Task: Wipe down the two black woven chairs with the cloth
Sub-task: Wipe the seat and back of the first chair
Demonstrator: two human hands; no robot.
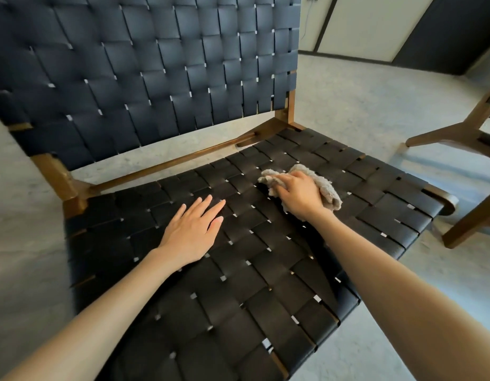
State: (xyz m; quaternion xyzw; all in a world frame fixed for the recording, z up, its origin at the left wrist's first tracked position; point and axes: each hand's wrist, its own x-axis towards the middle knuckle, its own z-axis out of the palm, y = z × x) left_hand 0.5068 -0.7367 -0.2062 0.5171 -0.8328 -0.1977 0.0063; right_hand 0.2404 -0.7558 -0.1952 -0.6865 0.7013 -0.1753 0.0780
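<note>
Bare forearms [87, 320] reached in from the bottom edge, over the front of the black woven-strap seat [238, 298] of the near chair. On the weave the left hand [194, 232] lay flat, fingers straight and slightly spread, holding nothing; likely bracing the body or steadying the seat. Further back and to the right on the same seat was the right hand [298, 193], its grip curled over a crumpled grey-beige terry cloth [330, 192] and pressing it onto the straps. Cloth was bunched, spilling out past fingertips and wrist side, probably to give a thick pad. Judged mid-wipe of the seat.

Straps were wide, flat and smooth with a faint sheen, leather-like, basket-woven with small gaps showing pale floor. Same weave on the tilted black woven backrest [155, 64], which looked bluish in the light. Brown wooden frame [166, 163] ran between seat and back, with a rounded corner at front right. Brown wooden legs of a second chair [463, 133] stood near at right, mostly out of view, weave barely visible. Mottled pale grey floor [362, 105] lay below.
</note>
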